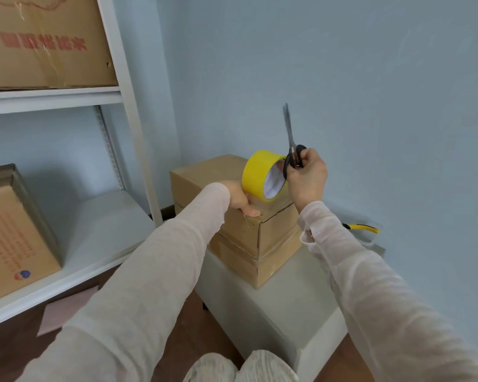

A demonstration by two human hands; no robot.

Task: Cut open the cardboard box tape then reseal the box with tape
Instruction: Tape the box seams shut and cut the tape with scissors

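Two brown cardboard boxes are stacked on a pale block. The upper box [276,230] has clear tape along its edges. My left hand [239,198] rests on its near top corner, thumb flat on the cardboard; its fingers are hidden behind a yellow tape roll [255,172]. The roll stands tilted on edge over the box top, between my two hands, and what holds it I cannot tell. My right hand [308,179], just right of the roll, grips black-handled scissors [290,139], whose closed blades point straight up.
The pale block [287,312] stands in a corner against a blue wall. A white shelf unit [127,86] on the left carries printed cardboard boxes [14,244]. A yellow-handled tool [362,228] lies behind my right forearm. A pink sheet [66,307] lies on the wooden floor.
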